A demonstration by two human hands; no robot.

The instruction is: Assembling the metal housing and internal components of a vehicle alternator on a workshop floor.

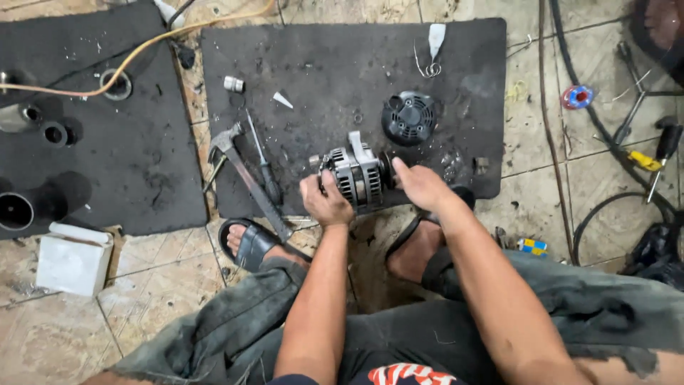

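Observation:
A grey metal alternator (358, 173) rests on a black rubber mat (342, 64) on the floor in front of me. My left hand (325, 199) grips its left side with the fingers curled round the housing. On the right end of the alternator my right hand (420, 184) lies pressed, fingers wrapped over it. A round black plastic cover (408, 117) sits on the mat just behind the alternator, apart from it.
A hammer (246, 173) and a screwdriver (263, 164) lie left of the alternator. A second black mat (107, 150) at left carries metal rings and tubes. A white box (73, 258) stands on the tiles. My sandalled feet (251, 244) flank the work; cables and tools lie right.

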